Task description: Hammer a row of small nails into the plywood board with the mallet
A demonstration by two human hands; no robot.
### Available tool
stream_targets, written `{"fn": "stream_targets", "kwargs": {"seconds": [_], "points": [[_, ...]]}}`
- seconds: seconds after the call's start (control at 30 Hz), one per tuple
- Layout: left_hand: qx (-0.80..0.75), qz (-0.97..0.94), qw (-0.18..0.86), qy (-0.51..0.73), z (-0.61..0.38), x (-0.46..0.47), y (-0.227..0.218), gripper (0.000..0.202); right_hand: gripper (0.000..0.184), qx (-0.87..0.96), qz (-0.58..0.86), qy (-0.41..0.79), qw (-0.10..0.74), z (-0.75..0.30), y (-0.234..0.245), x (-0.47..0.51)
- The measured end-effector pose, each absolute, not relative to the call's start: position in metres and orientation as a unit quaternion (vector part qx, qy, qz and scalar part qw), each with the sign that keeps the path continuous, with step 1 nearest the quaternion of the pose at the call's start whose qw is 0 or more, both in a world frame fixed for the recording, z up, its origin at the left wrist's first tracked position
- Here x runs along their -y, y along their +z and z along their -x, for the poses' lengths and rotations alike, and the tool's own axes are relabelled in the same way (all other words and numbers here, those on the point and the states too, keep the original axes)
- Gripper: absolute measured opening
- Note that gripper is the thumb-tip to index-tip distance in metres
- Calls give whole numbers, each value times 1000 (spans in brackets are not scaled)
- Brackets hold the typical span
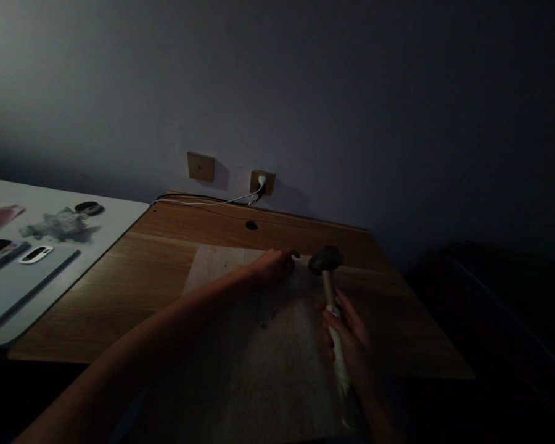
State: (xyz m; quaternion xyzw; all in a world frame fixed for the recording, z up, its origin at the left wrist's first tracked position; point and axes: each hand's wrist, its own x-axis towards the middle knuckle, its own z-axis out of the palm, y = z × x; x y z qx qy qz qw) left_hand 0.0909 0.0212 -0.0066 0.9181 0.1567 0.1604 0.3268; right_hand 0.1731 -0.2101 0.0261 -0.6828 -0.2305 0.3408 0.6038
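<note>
Our right hand (pixel 354 336) grips the hammer (pixel 337 351) at the right of the board (pixel 291 364). Whether our left hand (pixel 274 266), at its far part, pinches something, we cannot tell in this dimness. Small metal pieces (pixel 261 321) lie nearer; we judge the work unfinished.

A grey wall (pixel 314 92) spans twelve o'clock — palest toward ten — behind a wooden desk (pixel 139 265); a white table (pixel 118 209) adjoins at nine, deep shadow at three.

The left hand (pixel 274 267) and right hand (pixel 355 340) are bare, as is the long, slim left forearm (pixel 166 325). At the bench's (pixel 148 265) near side, dim bluish cloth (pixel 132 414) shows, its cut lost in shadow.
</note>
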Motion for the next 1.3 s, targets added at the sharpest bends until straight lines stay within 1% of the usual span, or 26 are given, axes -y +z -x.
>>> {"fn": "stream_targets", "kwargs": {"seconds": [0.07,0.1,0.23,0.37,0.47,0.6,0.7,0.9,1.07,1.17,1.3], "points": [[-138,-930,310,143,-81,-22,5,45,83,210,684,310,626,-178,29,214],[-127,-937,299,132,-74,-23,12,41,83,204,688,305,626,-180,30,217],[-64,-963,258,35,-42,-22,38,18,76,195,705,331,596,-185,27,231],[-48,-971,224,-59,-22,-14,48,7,87,179,718,342,579,-184,17,239],[-41,-975,204,-78,-19,-7,46,11,91,184,726,344,566,-184,16,236],[-37,-978,185,-84,-22,0,46,12,90,213,713,329,582,-187,25,223],[-49,-977,180,-104,-22,2,50,13,88,238,707,334,576,-189,35,211],[-57,-975,189,-106,-17,5,54,14,91,240,720,345,552,-190,37,200],[-48,-973,206,-88,-15,2,52,13,88,239,714,341,563,-190,31,210],[-50,-975,201,-84,-11,-2,52,17,88,224,716,335,570,-189,29,219],[-47,-972,218,-79,-7,-5,53,21,87,209,718,336,572,-185,25,228]]}}
